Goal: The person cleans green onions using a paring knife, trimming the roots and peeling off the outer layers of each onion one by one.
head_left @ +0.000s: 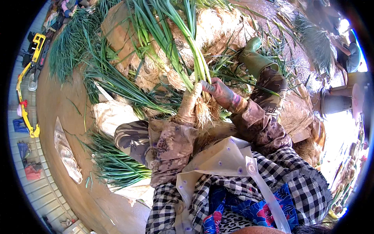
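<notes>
Left hand [190,103] beside right hand [223,94] (both curled)

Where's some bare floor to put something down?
The brown floor at the left, between wall and onion piles, is mostly bare around the pale scrap. It's crowded by the left hand and right hand: onions, sacking, a boot.

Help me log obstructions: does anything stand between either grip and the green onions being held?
Nothing visible, apart from gloves: the left grip holds the green onions just above their roots, and the right grip touches them from the right.
</notes>
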The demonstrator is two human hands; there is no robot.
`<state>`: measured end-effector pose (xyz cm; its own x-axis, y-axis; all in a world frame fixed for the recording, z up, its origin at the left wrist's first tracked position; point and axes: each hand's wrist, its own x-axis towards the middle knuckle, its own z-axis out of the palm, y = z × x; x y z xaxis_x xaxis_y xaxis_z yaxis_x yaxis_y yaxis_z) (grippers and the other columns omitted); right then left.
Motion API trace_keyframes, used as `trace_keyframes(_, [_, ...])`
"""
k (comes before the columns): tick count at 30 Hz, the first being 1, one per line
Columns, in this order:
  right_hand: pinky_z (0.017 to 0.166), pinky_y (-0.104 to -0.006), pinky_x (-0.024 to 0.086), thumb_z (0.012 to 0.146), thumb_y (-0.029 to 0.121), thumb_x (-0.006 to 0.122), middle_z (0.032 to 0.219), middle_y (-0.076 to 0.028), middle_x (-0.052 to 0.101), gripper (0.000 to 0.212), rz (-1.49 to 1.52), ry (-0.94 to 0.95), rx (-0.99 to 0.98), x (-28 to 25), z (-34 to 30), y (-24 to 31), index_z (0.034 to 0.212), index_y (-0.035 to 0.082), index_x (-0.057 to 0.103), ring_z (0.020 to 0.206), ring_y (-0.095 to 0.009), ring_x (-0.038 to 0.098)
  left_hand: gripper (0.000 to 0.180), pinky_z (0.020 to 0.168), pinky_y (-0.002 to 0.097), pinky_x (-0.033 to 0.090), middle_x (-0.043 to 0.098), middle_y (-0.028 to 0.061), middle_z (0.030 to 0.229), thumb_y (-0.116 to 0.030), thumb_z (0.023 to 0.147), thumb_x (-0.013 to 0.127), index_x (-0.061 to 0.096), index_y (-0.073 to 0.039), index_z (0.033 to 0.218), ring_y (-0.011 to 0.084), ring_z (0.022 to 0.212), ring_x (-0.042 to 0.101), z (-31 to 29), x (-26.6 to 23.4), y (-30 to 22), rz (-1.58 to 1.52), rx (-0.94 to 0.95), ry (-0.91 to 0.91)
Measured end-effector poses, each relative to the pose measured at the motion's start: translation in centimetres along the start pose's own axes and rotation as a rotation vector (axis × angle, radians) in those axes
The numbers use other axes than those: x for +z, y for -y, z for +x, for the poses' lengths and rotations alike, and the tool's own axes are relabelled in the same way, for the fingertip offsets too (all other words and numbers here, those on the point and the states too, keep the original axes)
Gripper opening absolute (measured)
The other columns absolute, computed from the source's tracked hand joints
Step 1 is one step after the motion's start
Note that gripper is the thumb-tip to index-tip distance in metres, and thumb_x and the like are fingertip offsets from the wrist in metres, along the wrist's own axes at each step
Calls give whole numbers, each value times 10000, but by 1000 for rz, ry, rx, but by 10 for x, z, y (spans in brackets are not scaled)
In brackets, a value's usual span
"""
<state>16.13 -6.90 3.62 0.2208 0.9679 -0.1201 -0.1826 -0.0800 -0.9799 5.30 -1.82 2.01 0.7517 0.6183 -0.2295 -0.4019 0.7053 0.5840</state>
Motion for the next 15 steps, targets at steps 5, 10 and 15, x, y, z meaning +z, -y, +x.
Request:
trace_keyframes(5, [720,-337,408,687,351,613,969,-175,478,576,-641,-269,-499,2,16,-5,1110,15,411,864,-283,484,226,572,203,421,509,-11,783,-81,720,609,486,-70,909,87,656,493,2,-19,5,340,68,140])
trace_keyframes(10, [660,-290,437,648,134,656,988,-137,479,555,-777,-579,-715,-6,26,22,1132,56,396,786,-224,519,265,594,266,477,556,66,758,-57,754,549,447,0,992,160,656,555,-7,-18,10,202,-50,100])
trace_keyframes(15, [489,-236,429,694,89,613,985,-105,524,468,-364,-299,-191,13,55,52,1114,5,425,535,-123,527,352,674,248,449,560,93,858,-97,786,513,391,11,1099,157,770,542,-12,-14,16,303,-21,155])
